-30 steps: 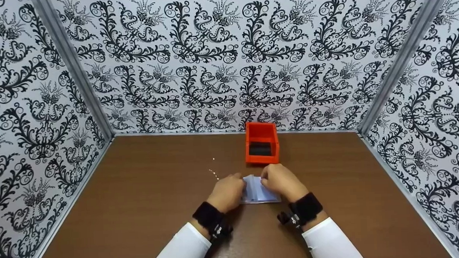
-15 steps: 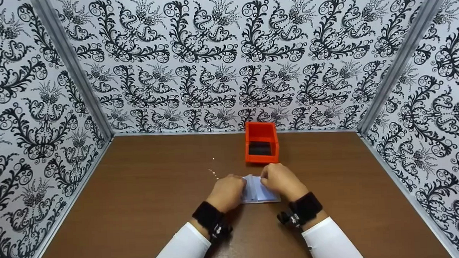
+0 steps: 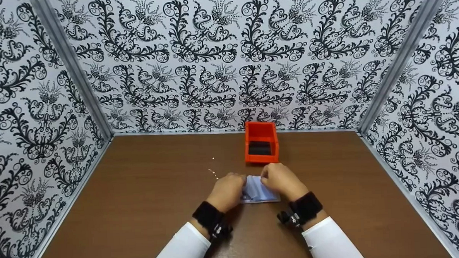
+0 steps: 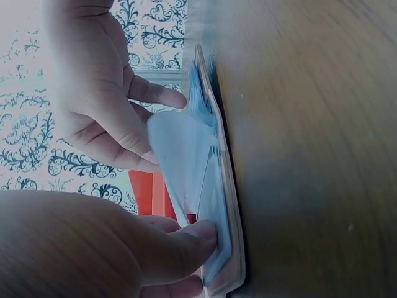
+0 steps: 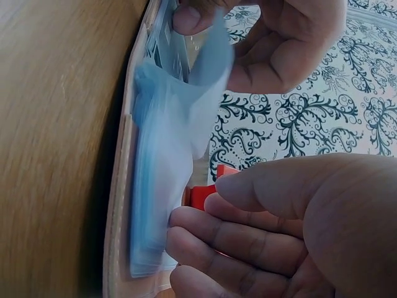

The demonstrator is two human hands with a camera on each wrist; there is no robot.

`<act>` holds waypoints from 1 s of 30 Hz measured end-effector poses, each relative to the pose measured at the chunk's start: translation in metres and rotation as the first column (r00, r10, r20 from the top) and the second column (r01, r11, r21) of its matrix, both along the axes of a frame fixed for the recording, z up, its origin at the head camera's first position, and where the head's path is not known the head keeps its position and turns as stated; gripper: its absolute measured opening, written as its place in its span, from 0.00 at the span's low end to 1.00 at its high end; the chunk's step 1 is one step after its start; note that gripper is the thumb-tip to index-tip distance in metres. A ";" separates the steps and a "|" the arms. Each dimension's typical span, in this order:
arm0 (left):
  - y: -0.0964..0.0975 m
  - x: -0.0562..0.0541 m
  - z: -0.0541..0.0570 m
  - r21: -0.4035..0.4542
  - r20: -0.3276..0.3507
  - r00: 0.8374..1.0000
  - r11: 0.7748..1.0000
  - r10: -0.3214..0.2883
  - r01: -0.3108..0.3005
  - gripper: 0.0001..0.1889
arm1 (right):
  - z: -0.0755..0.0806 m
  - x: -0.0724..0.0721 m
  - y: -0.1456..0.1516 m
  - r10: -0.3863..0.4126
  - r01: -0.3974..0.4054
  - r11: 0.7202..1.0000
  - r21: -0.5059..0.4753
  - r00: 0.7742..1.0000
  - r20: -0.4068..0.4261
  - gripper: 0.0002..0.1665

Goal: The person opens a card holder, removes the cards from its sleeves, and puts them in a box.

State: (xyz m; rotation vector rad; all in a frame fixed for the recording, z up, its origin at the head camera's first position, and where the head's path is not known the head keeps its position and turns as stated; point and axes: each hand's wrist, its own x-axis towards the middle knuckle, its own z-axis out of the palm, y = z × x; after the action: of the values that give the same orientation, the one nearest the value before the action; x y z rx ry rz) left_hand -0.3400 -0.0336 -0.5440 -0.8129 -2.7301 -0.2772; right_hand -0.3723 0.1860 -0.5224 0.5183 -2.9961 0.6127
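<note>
A card holder booklet with clear bluish plastic sleeves (image 3: pixel 257 190) lies spread on the table between both hands. My left hand (image 3: pixel 226 192) holds its left side, the thumb pressing on the sleeves in the left wrist view. One loose sleeve (image 4: pixel 180 146) stands up from the booklet in a curve. My right hand (image 3: pixel 282 181) is at the right-hand stack of sleeves (image 5: pixel 158 180), its fingers loosely bent, fingertips beside the stack's edge with nothing visibly pinched. A tan cover edge (image 5: pixel 118 186) shows beneath the sleeves.
Behind the hands stands an orange-red bin (image 3: pixel 261 158) with something dark inside. Small pale specks (image 3: pixel 214 172) mark the brown table (image 3: pixel 158 194) left of the bin. Patterned walls (image 3: pixel 211 67) enclose the table's back and sides.
The sleeve between the hands has shifted and now curves across the booklet's middle. My left fingers have moved slightly; the right hand stays almost in place.
</note>
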 end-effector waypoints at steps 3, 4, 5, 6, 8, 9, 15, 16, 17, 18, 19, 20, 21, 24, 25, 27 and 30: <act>0.000 -0.001 -0.001 -0.004 -0.009 1.000 1.000 -0.003 0.003 0.11 | 0.000 0.000 0.000 -0.001 0.001 1.000 -0.006 1.000 0.006 0.05; 0.000 -0.001 -0.002 -0.007 -0.013 1.000 1.000 -0.004 0.004 0.10 | 0.001 0.001 0.000 -0.001 0.001 1.000 -0.009 1.000 0.011 0.05; 0.000 -0.001 -0.002 -0.006 -0.018 1.000 1.000 -0.005 0.005 0.10 | 0.002 0.001 0.000 -0.002 0.002 1.000 -0.014 1.000 0.019 0.05; 0.000 -0.001 -0.003 0.003 -0.020 1.000 1.000 -0.008 0.008 0.10 | 0.002 0.001 -0.001 0.003 -0.003 1.000 -0.022 1.000 0.021 0.05; 0.000 -0.001 -0.003 0.020 -0.017 1.000 1.000 -0.015 0.015 0.09 | 0.005 0.003 -0.002 0.014 -0.014 0.999 -0.041 1.000 0.021 0.05; 0.000 -0.001 -0.002 0.026 -0.014 1.000 1.000 -0.017 0.018 0.09 | 0.006 0.004 -0.002 0.023 -0.022 0.998 -0.052 0.999 0.021 0.05; 0.000 -0.002 0.000 0.028 0.028 1.000 1.000 -0.008 0.007 0.08 | 0.018 0.016 -0.012 0.104 -0.101 0.990 -0.094 0.994 0.032 0.09; 0.000 -0.002 0.001 0.026 0.030 1.000 1.000 -0.005 0.004 0.08 | 0.019 0.018 -0.014 0.118 -0.114 0.989 -0.091 0.992 0.039 0.11; 0.000 -0.003 0.001 0.025 0.031 1.000 1.000 -0.002 0.002 0.08 | 0.020 0.020 -0.016 0.129 -0.124 0.988 -0.088 0.990 0.049 0.12; 0.000 -0.003 0.001 0.025 0.027 1.000 1.000 -0.001 0.001 0.08 | 0.021 0.022 -0.018 0.139 -0.134 0.988 -0.082 0.989 0.057 0.13; -0.001 -0.003 0.000 0.025 0.022 1.000 1.000 -0.001 0.001 0.08 | 0.022 0.023 -0.020 0.145 -0.140 0.987 -0.073 0.987 0.063 0.14; -0.001 -0.003 0.000 0.026 0.015 1.000 1.000 -0.002 0.001 0.07 | 0.021 0.024 -0.021 0.147 -0.143 0.988 -0.066 0.987 0.071 0.15; -0.001 -0.003 -0.001 0.029 0.013 1.000 1.000 -0.003 0.003 0.07 | 0.022 0.024 -0.022 0.148 -0.143 0.988 -0.061 0.986 0.079 0.16; -0.001 -0.003 -0.002 0.033 0.011 1.000 0.999 -0.001 0.001 0.07 | 0.021 0.026 -0.024 0.144 -0.140 0.989 -0.049 0.985 0.098 0.19; -0.001 -0.003 -0.002 0.036 0.012 1.000 0.999 -0.001 0.001 0.07 | 0.021 0.026 -0.025 0.141 -0.137 0.990 -0.044 0.985 0.102 0.19; 0.000 -0.004 -0.002 0.038 0.012 1.000 0.999 -0.002 0.001 0.08 | 0.020 0.026 -0.025 0.141 -0.138 0.990 -0.036 0.985 0.104 0.19; -0.001 -0.004 -0.001 0.046 0.009 1.000 0.999 -0.008 0.008 0.08 | 0.019 0.024 -0.026 0.136 -0.134 0.991 -0.029 0.986 0.100 0.17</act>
State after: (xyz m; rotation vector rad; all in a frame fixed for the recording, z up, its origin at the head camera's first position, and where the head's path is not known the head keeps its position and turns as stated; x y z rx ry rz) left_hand -0.3435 -0.0341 -0.5446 -0.8124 -2.7189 -0.3447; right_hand -0.3479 0.1604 -0.5033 0.7154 -3.0638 0.7012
